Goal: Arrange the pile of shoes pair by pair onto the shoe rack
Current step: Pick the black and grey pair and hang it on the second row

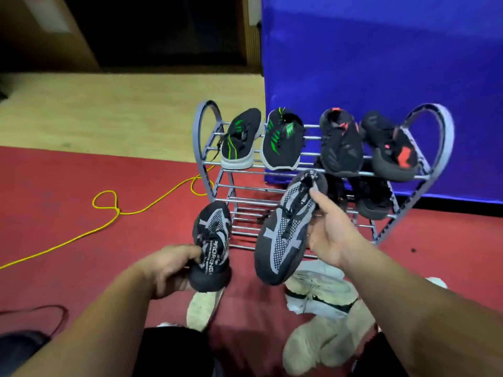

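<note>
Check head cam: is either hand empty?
No, the left hand grips one grey-black shoe and the right hand holds its mate.

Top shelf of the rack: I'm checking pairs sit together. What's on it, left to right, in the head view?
Black shoe with thin green stripes, black shoe with broad green marks, black shoe with red heel tab, black shoe with red side patch.

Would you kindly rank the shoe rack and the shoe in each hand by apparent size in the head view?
1. shoe rack
2. right-hand shoe
3. left-hand shoe
The shoes look like a matching pair, so the difference is probably angle, not true size.
</note>
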`<move>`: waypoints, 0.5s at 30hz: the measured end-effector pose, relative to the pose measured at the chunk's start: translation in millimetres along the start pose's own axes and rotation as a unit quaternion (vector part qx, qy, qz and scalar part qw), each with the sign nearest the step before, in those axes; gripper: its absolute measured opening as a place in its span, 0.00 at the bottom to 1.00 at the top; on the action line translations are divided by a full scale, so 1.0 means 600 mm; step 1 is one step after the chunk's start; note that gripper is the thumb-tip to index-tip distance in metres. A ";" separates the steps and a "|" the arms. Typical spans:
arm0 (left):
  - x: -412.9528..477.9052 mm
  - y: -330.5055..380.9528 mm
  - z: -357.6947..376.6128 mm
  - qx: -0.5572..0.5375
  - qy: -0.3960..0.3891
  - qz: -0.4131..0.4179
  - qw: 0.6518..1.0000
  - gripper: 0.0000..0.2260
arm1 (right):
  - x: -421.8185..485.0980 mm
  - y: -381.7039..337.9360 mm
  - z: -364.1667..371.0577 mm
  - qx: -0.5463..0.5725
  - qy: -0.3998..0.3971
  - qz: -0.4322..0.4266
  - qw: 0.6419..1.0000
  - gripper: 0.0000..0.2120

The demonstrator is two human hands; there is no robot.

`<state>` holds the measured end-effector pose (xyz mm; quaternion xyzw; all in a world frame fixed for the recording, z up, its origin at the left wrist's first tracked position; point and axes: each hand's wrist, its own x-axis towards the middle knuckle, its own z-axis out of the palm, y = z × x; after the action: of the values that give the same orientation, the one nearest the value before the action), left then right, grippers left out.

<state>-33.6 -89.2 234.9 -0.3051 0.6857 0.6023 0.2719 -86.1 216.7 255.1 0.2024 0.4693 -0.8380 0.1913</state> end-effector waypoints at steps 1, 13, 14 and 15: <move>-0.009 0.009 0.009 -0.022 -0.004 0.014 1.000 0.10 | -0.013 0.012 0.007 -0.035 -0.006 0.018 0.999 0.16; 0.059 0.071 0.067 -0.045 -0.038 0.097 0.994 0.15 | 0.029 0.041 0.028 -0.164 -0.010 0.040 0.986 0.23; 0.064 0.078 0.067 -0.049 -0.038 0.103 0.993 0.15 | 0.032 0.048 0.024 -0.183 -0.005 0.048 0.982 0.28; 0.070 0.086 0.067 -0.055 -0.036 0.109 0.992 0.15 | 0.035 0.054 0.022 -0.194 -0.004 0.051 0.980 0.29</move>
<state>-99.6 -48.6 232.9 -0.2213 0.6704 0.6758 0.2117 -89.5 186.9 227.2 0.1813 0.6112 -0.7211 0.2714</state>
